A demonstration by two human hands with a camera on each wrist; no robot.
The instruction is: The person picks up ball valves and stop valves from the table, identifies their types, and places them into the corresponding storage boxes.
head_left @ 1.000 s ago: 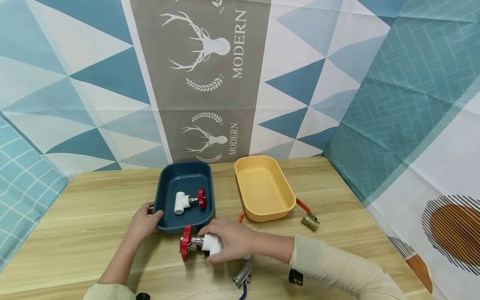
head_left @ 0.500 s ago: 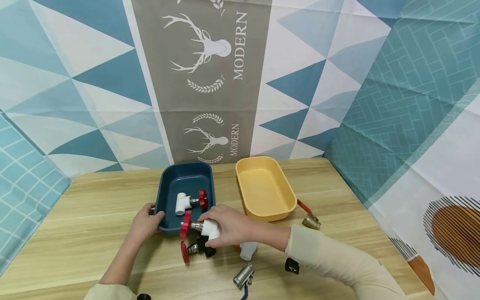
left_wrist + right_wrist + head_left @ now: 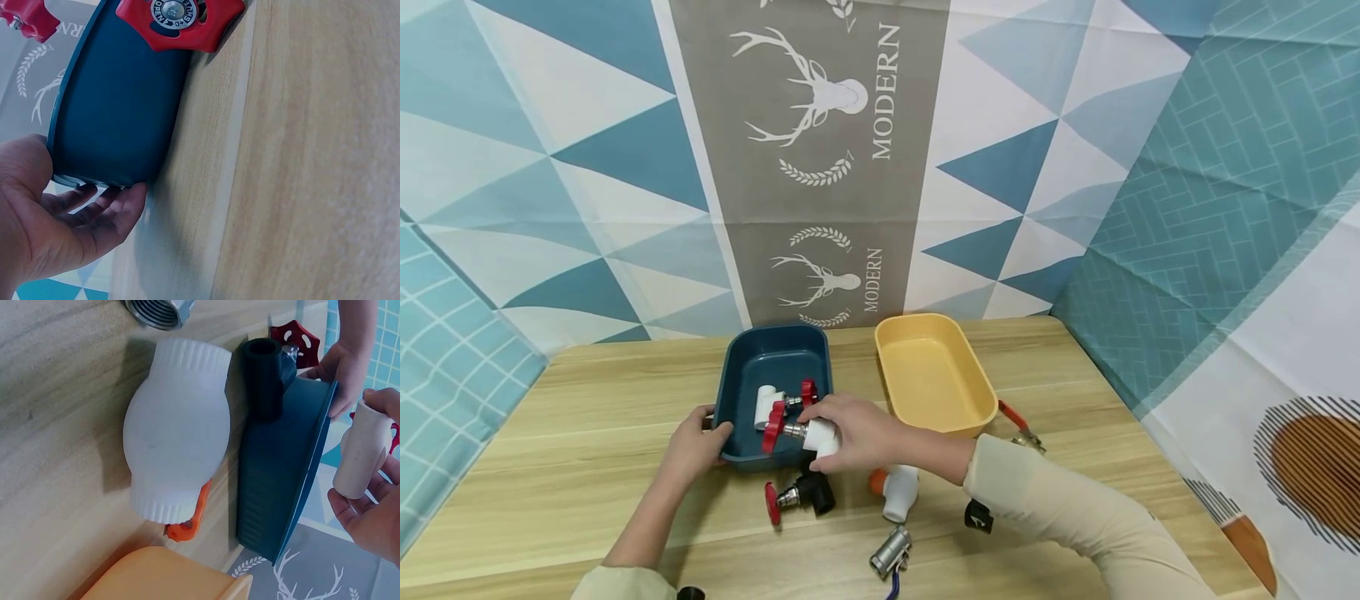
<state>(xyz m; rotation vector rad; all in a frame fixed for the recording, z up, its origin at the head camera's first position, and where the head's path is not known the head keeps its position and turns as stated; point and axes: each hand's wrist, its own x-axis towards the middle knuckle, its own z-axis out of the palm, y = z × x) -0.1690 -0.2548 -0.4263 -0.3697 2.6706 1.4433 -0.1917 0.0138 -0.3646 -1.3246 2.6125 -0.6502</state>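
Note:
My right hand [image 3: 857,432] pinches a white plastic valve with a red handwheel [image 3: 773,427] over the near part of a dark blue bin [image 3: 775,367]. In the right wrist view the white valve body [image 3: 362,450] sits between thumb and fingers. My left hand [image 3: 696,446] grips the bin's left side, thumb at the rim and fingers against the outer wall [image 3: 119,112]. Inside the bin lies another white valve [image 3: 764,407] with a red handwheel, partly hidden behind the held one. A black valve [image 3: 814,490] with a red handwheel lies just in front of the bin.
A yellow bin [image 3: 932,375] stands to the right. Nearer me on the wooden table lie a white ball valve [image 3: 901,493] with an orange handle and a silver valve [image 3: 891,550] with a blue lever. A red-levered brass valve [image 3: 1030,440] is partly behind my right sleeve.
My right hand has lifted the white valve up and away from the table to above the bin's near edge, uncovering the black valve and white ball valve. The left hand keeps its grip.

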